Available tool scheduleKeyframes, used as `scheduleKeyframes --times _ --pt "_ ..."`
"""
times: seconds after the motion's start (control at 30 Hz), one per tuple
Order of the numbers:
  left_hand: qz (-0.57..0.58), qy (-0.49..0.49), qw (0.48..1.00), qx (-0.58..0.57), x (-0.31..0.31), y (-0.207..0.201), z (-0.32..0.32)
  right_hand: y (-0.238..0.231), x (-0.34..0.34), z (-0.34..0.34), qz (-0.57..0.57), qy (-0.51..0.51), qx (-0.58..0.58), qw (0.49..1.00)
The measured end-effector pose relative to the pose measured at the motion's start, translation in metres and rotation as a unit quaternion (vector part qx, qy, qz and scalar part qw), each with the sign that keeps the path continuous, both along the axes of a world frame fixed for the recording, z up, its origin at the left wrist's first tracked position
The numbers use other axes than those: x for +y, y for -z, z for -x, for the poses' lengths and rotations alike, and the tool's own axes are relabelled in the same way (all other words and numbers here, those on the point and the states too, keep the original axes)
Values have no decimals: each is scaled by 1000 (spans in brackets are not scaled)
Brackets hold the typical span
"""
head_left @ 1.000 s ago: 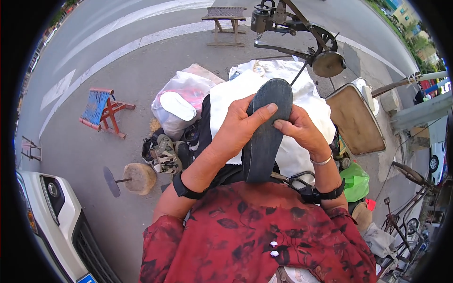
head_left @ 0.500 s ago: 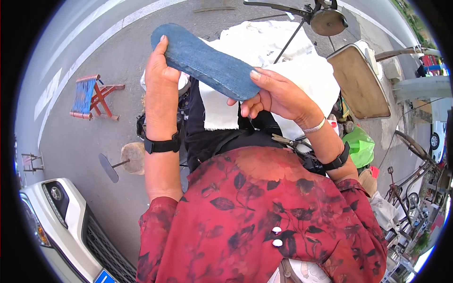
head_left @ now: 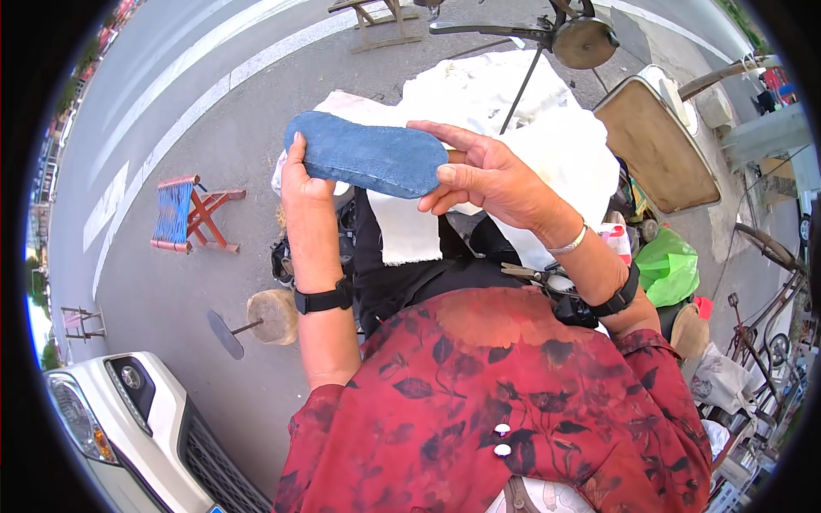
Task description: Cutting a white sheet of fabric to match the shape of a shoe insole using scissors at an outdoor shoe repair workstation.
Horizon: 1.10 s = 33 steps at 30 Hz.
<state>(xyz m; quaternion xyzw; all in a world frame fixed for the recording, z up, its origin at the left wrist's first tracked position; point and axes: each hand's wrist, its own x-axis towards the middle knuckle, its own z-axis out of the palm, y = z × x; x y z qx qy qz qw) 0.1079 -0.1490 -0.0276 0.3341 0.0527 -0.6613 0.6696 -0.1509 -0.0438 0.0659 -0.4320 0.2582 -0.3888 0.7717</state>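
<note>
A thick shoe sole [head_left: 368, 154], covered in blue denim-like cloth, is held up level above my lap. My left hand [head_left: 304, 175] grips its left end, thumb on the top face and the fingers hidden beneath. At the other end is my right hand [head_left: 487, 175], its thumb against the rim, the index finger stretched out above and the other fingers curled under. White cloth [head_left: 479, 94] is spread behind the sole, and a frayed strip of it [head_left: 406, 231] hangs over my dark trousers. Scissors [head_left: 523, 272] lie by my waist, under my right forearm.
A folding stool [head_left: 197, 214] with blue webbing stands left, above a wooden block [head_left: 274, 316] with a metal piece stuck in it. A white car [head_left: 128, 419] is at lower left. Right are a brown padded board [head_left: 658, 145] and a green bag [head_left: 667, 263]. A metal machine [head_left: 581, 43] stands ahead.
The sole has come down and nearer, from slanted to almost level, showing more of its top face. My right index finger is now stretched out over its end.
</note>
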Motion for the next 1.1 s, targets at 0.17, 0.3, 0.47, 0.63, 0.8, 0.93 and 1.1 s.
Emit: scheduleKeyframes --times 0.17,0.3,0.47,0.63,0.8,0.93,1.1 --pt "12 -28 1000 -5 10 -19 9 -2 2 1 45 33 38 998" --pt "16 -23 1000 -2 13 -22 6 -3 2 -2 87 46 46 994" --pt "21 -13 1000 6 10 -19 5 2 -2 1 107 59 47 991" --pt "13 -19 1000 -2 10 -20 14 7 -2 2 108 88 43 989" --pt "4 -42 999 -9 16 -29 10 7 -4 -3 127 95 54 986" --pt "6 -33 999 -16 14 -23 9 13 -6 -1 131 90 53 986" --pt "16 -30 999 23 17 -20 4 12 -4 -5 138 108 54 983"
